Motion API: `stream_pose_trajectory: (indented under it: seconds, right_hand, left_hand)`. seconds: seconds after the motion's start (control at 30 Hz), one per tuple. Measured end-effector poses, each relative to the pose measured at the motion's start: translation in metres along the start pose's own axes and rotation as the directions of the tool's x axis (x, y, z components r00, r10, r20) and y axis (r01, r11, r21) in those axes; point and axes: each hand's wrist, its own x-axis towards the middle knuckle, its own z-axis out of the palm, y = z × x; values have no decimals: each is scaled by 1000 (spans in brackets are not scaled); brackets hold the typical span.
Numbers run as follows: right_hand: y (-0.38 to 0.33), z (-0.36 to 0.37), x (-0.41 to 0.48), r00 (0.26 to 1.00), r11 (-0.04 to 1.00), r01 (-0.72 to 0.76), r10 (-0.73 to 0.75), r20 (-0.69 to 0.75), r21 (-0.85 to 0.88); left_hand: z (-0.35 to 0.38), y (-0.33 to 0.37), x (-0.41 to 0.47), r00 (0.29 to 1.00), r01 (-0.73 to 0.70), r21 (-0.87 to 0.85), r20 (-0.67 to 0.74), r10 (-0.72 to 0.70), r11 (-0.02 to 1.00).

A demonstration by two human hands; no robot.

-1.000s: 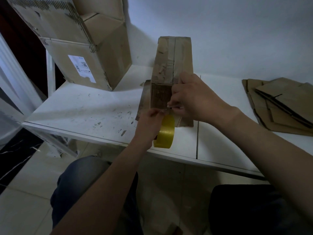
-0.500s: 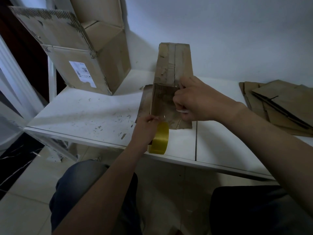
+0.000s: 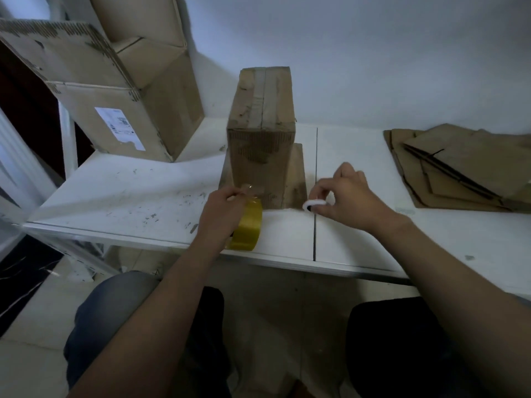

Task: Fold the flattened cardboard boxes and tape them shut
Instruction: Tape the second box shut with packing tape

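By the worktop's [image 3: 129, 193] front edge, the left hand [image 3: 221, 209] gripped tape [image 3: 249, 226]. The right hand [image 3: 352, 196] pinched a white object [image 3: 314, 203].

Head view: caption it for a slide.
Left hand holds yellow tape roll at upright cardboard box; right hand pinches small white object nearby.

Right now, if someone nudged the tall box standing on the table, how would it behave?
The box probably tips easily: it stands tall on a narrow end. It likely feels light and fairly stiff, being taped cardboard.
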Motion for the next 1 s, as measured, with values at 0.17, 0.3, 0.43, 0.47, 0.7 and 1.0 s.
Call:
stream_pose_trajectory:
  seconds: [0.17, 0.3, 0.43, 0.47, 0.7, 1.0]
  right_hand:
    - [21, 31, -18, 948, 963, -270, 266, 173, -1]
    - [18, 40, -22, 946, 956, -268, 285, 153, -123]
    - [-2, 23, -7, 980, 967, -192, 182, -76, -170]
    - [-10, 15, 1, 976, 979, -161, 139, -171, -128]
    - [-67, -17, 65, 931, 999, -37, 27, -364, -21]
    - [-74, 1, 108, 914, 976, 63, -141, -380, -210]
  left_hand:
    - [4, 4, -6, 1000, -22, 22, -1, 22, 1000]
    - [8, 9, -10, 1000, -22, 13, 6, 22, 1000]
    - [1, 19, -10, 1000, -3, -48, -3, 3, 999]
    - [-2, 20, -10, 1000, -5, -64, -6, 5, 998]
    - [-16, 19, -7, 998, -13, -71, -56, 9, 997]
    - [-32, 11, 3, 997, -29, -66, -71, 24, 997]
